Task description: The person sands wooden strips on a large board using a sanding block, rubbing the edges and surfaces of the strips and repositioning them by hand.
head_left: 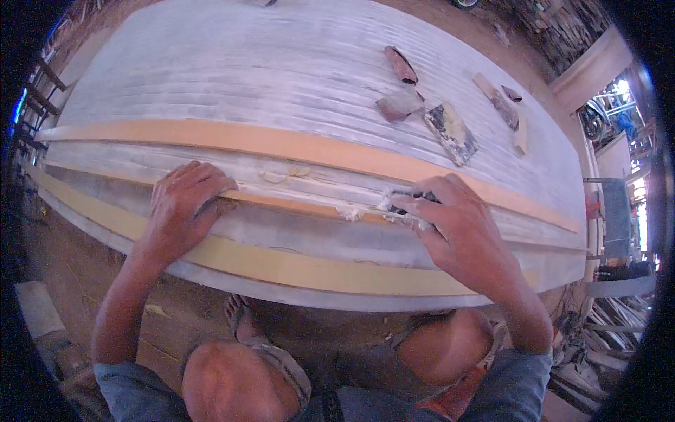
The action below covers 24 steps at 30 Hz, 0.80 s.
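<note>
My left hand (184, 202) is closed over a narrow wooden strip (287, 204), with the fingers on its far side. The strip stands on edge across the white table and runs on toward my right hand (460, 228). In that hand is a small dark piece (404, 201) smeared with white paste; its exact kind is partly hidden by my fingers. It is held against or just over the strip. A lump of white paste (349, 212) clings to the strip just left of my right fingers.
A wide orange-tan board (281, 145) lies beyond the strip, a yellowish board (295, 270) nearer me. Farther back on the table (211, 63) are a rolled brown sandpaper piece (401, 65), a paste-smeared slab (451, 133) and a wood block (500, 109).
</note>
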Available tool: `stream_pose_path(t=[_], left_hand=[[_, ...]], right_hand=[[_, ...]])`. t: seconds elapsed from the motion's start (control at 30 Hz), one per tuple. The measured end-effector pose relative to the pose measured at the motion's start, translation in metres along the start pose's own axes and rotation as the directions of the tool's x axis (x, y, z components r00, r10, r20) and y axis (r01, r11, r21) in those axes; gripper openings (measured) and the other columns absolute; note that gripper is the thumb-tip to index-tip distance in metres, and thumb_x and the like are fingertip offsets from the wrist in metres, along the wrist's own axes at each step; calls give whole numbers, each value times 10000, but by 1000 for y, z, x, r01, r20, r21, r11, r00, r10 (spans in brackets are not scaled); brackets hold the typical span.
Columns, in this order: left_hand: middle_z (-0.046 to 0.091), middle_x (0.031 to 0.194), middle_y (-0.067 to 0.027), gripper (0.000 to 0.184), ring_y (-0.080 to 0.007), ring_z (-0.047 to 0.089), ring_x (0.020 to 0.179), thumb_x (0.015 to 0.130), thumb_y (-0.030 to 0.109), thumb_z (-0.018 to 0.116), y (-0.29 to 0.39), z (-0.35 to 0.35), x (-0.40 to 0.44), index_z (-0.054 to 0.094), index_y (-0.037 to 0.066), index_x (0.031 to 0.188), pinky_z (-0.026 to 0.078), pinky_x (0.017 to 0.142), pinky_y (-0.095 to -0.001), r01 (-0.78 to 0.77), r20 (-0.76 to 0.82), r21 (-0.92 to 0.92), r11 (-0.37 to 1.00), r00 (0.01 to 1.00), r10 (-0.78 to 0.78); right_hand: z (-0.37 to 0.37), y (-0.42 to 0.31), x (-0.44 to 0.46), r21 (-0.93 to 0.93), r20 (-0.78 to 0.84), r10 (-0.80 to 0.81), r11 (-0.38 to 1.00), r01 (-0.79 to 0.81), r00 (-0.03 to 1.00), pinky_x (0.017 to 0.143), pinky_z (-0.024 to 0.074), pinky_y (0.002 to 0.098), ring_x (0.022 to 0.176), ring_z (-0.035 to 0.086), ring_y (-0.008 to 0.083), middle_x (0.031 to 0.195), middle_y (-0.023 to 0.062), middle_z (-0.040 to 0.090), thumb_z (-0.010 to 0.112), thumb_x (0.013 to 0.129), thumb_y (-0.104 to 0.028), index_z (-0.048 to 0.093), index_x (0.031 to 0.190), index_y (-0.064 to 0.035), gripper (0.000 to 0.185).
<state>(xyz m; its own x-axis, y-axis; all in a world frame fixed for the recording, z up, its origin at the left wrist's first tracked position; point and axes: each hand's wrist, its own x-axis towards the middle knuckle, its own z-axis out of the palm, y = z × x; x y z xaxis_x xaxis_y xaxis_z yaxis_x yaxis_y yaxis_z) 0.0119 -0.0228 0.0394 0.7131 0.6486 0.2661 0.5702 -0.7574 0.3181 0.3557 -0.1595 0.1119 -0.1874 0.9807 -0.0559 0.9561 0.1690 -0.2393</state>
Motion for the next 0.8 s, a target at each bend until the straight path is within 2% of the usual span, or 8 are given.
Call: stream_pose_path(t=[0.03, 0.1, 0.2, 0.3, 0.4, 0.53, 0.8], left_hand=[[668, 985, -119, 297, -343, 638, 976, 711, 62, 734, -2, 1, -1, 686, 58, 1004, 507, 878, -460, 7, -1, -4, 1000, 1000, -7], [682, 1045, -115, 336, -347, 644, 1025, 690, 112, 777, -7, 2, 0, 683, 84, 1011, 513, 910, -467, 44, 72, -1, 999, 996, -43], [684, 1036, -115, 342, -345, 646, 1016, 683, 105, 789, -6, 3, -2, 685, 89, 1008, 517, 901, -461, 45, 47, -17, 999, 998, -44], [686, 1018, -117, 331, -340, 650, 1006, 682, 83, 784, -2, 0, -1, 686, 87, 999, 519, 900, -452, 41, 27, -10, 999, 999, -41], [682, 983, -117, 259, -340, 649, 969, 720, 55, 757, -2, 3, 1, 694, 47, 970, 517, 873, -455, 59, 20, -49, 997, 998, -58], [683, 975, -120, 257, -340, 653, 959, 710, 52, 762, -6, 8, 0, 695, 37, 958, 518, 872, -449, 25, 3, -50, 998, 1000, -25], [668, 955, -135, 296, -342, 646, 932, 660, 19, 764, -4, 8, 1, 679, 17, 943, 513, 847, -433, 77, 25, -7, 997, 997, -77]], right_hand=[[2, -3, 3, -2, 7, -3, 1000, 4, 1000, 919, 475, 452, 1037, 582, 340, 1105, 142, 613, 647, 786, -23, 709, 1152, -96, 378], [8, -12, 11, -179, -112, -340, 931, 318, 934, 936, 479, 462, 1074, 547, 331, 1112, 148, 584, 670, 765, -131, 689, 1172, -110, 408], [15, -23, 20, -232, -68, -383, 904, 359, 921, 953, 466, 453, 1081, 547, 314, 1130, 142, 583, 664, 773, -136, 689, 1182, -114, 411], [6, -19, 18, -273, 1, -376, 892, 361, 927, 960, 460, 438, 1082, 546, 307, 1122, 149, 587, 631, 807, -146, 695, 1161, -116, 360], [6, -11, 7, -259, -33, -357, 905, 337, 933, 948, 466, 429, 1076, 549, 300, 1106, 137, 594, 598, 834, -155, 702, 1137, -119, 322], [3, 4, -7, -282, -34, -339, 906, 317, 940, 934, 476, 422, 1069, 552, 296, 1089, 122, 598, 593, 839, -175, 708, 1123, -132, 310], [-2, 38, -42, -265, -47, -263, 933, 241, 964, 923, 490, 431, 1065, 552, 298, 1106, 114, 584, 610, 803, -169, 703, 1142, -137, 353]])
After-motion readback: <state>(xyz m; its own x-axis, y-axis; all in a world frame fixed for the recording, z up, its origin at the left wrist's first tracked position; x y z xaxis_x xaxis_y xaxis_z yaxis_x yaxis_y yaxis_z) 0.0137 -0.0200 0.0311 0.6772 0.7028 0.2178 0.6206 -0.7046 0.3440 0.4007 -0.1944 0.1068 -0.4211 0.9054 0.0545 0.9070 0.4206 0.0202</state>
